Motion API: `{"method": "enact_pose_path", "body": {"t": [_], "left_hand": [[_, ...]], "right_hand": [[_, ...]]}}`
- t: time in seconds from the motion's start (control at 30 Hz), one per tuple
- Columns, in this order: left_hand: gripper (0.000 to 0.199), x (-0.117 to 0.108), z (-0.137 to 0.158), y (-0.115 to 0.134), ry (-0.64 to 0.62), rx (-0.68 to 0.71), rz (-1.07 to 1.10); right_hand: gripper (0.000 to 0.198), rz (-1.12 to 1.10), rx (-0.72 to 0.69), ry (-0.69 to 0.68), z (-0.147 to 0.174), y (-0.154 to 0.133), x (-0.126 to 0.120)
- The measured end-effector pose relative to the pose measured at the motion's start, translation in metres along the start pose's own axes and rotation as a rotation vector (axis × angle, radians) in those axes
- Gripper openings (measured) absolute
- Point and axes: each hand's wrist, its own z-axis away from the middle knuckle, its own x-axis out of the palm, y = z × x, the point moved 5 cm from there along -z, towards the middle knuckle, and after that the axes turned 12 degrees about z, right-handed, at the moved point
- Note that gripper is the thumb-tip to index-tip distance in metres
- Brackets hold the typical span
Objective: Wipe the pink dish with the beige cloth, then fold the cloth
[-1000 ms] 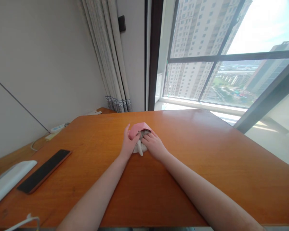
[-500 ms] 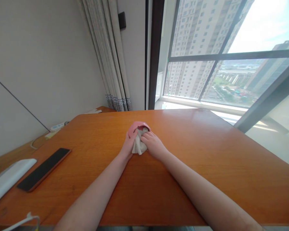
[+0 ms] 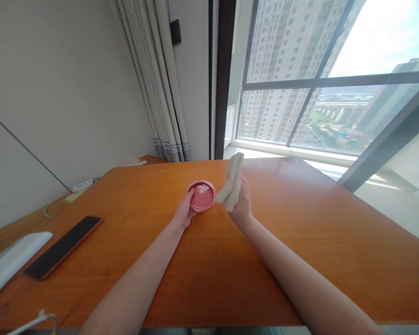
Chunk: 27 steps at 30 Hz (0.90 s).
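A pink bowl (image 3: pixel 203 199) is tilted so that its glossy inside faces me, above the middle of the wooden table. My left hand (image 3: pixel 184 211) grips its left rim, the thumb over the edge and the other fingers mostly hidden behind. To the right of the bowl, my right hand (image 3: pixel 243 204) is closed on a pale grey-white cloth (image 3: pixel 233 181). The cloth is folded and slightly blurred, with one end up and another hanging toward the bowl. Cloth and bowl are apart.
On the table (image 3: pixel 153 288) at left lie a long black-topped slab (image 3: pixel 64 246) and a white device (image 3: pixel 17 260). A white cable (image 3: pixel 35 320) shows at the near left edge. A power strip (image 3: pixel 84 184) sits beyond the left side. Curtain and window stand behind.
My right hand has drawn the cloth out of the bowl and lifted it up to the right. The bowl, still in my left hand, has turned its opening toward me.
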Motion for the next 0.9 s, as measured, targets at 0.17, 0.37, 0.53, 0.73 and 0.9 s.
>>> {"method": "enact_pose_path", "body": {"t": [0.17,0.37,0.53,0.73,0.9], "left_hand": [[0.028,0.015,0.006,0.004,-0.240,0.092,0.095],[0.044,0.010,0.004,0.006,-0.204,-0.131,0.252],[0.036,0.020,0.010,0.006,-0.308,-0.019,0.246],[0.045,0.028,0.022,-0.011,-0.302,-0.189,0.050],[0.049,0.022,0.021,-0.010,-0.252,-0.202,-0.039]], "right_hand": [[0.060,0.230,-0.321,-0.465,0.013,-0.019,0.040],[0.062,0.139,-0.395,-0.549,0.023,-0.031,0.048],[0.049,-0.104,-0.015,-0.352,0.025,-0.017,0.051],[0.026,-0.348,0.249,-0.108,0.009,0.022,0.036],[0.024,-0.370,0.192,-0.239,0.004,0.028,0.034]]}}
